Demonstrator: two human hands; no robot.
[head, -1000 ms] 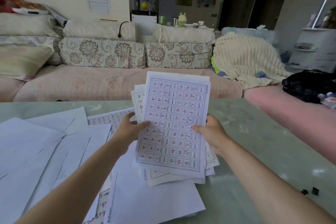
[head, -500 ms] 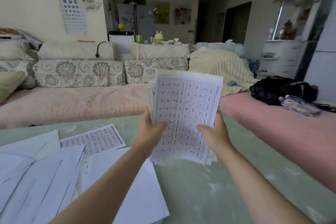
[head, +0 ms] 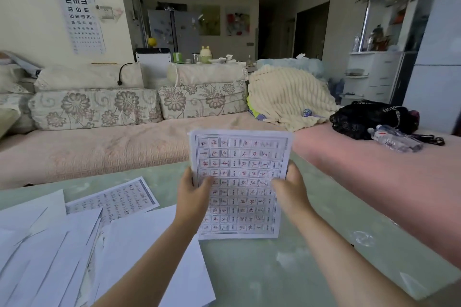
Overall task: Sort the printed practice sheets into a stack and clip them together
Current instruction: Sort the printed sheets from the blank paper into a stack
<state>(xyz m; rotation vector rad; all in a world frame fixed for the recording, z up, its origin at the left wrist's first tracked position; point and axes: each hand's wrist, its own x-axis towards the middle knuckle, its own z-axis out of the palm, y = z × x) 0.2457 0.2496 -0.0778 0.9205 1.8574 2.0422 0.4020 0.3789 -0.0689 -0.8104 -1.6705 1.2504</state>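
Practice sheets (head: 239, 182) are being held upright as one bundle over the green table (head: 311, 269); whether the bottom edge is touching the top cannot be told. The left edge is being pinched by the left hand (head: 193, 197), thumb on the printed face, fingers hidden behind. The right edge is being pinched the same way by the right hand (head: 290, 192). Edges are looking roughly squared, so gathering is judged partly done. Loose sheets (head: 74, 244) are being left scattered on the table's left side, mostly blank side up, with one printed sheet (head: 112, 200) face up among them. These are waiting to be collected. No clip is being seen anywhere; clipping is not yet done.
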